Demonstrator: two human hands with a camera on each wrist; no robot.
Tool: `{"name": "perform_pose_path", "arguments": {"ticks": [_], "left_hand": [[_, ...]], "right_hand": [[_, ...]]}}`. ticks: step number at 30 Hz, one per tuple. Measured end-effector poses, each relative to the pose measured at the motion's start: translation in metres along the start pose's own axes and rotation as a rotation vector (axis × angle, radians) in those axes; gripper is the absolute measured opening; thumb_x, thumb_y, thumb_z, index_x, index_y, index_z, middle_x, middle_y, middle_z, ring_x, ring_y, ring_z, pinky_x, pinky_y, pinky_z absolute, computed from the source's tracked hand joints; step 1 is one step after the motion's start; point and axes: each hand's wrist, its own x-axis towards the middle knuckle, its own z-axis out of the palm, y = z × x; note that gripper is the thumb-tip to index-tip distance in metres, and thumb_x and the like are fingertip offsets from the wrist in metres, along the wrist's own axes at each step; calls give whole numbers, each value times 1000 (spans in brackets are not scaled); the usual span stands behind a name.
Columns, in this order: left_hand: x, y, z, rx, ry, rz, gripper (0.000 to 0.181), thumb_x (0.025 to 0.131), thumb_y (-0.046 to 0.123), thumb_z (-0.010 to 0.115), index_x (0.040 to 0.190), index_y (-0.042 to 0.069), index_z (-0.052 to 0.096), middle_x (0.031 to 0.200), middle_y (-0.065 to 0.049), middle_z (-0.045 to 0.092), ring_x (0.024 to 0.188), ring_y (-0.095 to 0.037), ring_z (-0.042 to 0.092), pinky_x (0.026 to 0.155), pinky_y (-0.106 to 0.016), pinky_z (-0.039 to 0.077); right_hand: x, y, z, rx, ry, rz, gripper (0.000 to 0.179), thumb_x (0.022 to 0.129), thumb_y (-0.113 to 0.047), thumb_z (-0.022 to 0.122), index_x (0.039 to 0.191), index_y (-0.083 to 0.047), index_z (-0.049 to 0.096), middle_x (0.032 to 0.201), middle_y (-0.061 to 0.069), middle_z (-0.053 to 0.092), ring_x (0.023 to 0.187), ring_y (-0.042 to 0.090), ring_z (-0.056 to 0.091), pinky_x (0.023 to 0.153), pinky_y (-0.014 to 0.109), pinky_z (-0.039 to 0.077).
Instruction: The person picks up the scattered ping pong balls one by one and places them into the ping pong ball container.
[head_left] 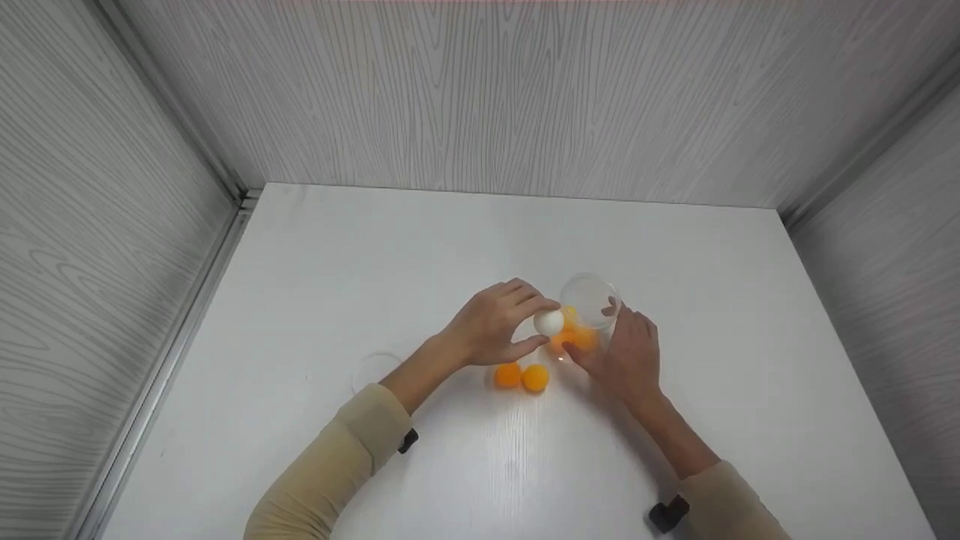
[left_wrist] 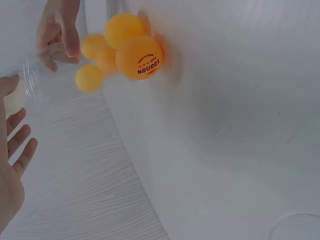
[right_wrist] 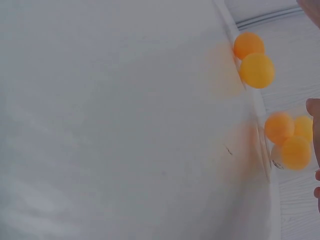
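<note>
1. Sleeves in a pale tan cloth sit closest to us at the bottom of the head view, one on each forearm, both reaching forward over the white counter [head_left: 420, 247].
2. Our left hand [head_left: 495, 324] pinches a white ball [head_left: 548, 322] between thumb and fingertips, holding it right at the mouth of a clear plastic cup [head_left: 590, 302].
3. Our right hand [head_left: 626, 352] wraps its fingers around the cup, which lies tipped on its side with the opening facing the left hand. At least three orange balls [head_left: 574, 335] show through its wall.
4. Two more orange balls [head_left: 523, 376] rest on the counter, touching each other, just beside and below the left hand. In the left wrist view the nearer one [left_wrist: 139, 57] carries printed lettering.
5. A clear round lid [head_left: 375, 369] lies flat on the counter, well apart to the left, near the left forearm.
6. We judge the main risk to be the tipped cup: with its mouth sideways, a push from the white ball could knock the orange balls inside back out onto the counter.
7. The white ball is held only by the fingertips, so a slip at the rim would likely send it rolling across the smooth counter.
8. The two loose balls lie close under the left wrist; a careless sweep of that hand could set them rolling away.
9. The thin cup may flex if the right hand squeezes too hard, narrowing the mouth.
</note>
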Motion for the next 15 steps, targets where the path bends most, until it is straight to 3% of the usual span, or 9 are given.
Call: {"name": "perform_pose_path", "arguments": {"ticks": [11, 15], "left_hand": [[16, 7, 5, -43, 48, 16, 40, 94, 36, 78, 127, 14, 71, 117, -1, 76, 110, -19, 68, 98, -29, 60], [22, 10, 7, -53, 64, 17, 39, 94, 35, 78, 126, 14, 72, 118, -1, 76, 111, -19, 69, 99, -29, 60]], "right_hand": [[0, 0, 3, 12, 27, -14, 90, 77, -57, 87, 136, 2, 53, 114, 22, 68, 105, 41, 64, 105, 57, 51], [1, 1, 4, 23, 16, -4, 87, 77, -56, 87, 133, 0, 52, 107, 21, 66, 101, 40, 63, 102, 56, 51]]}}
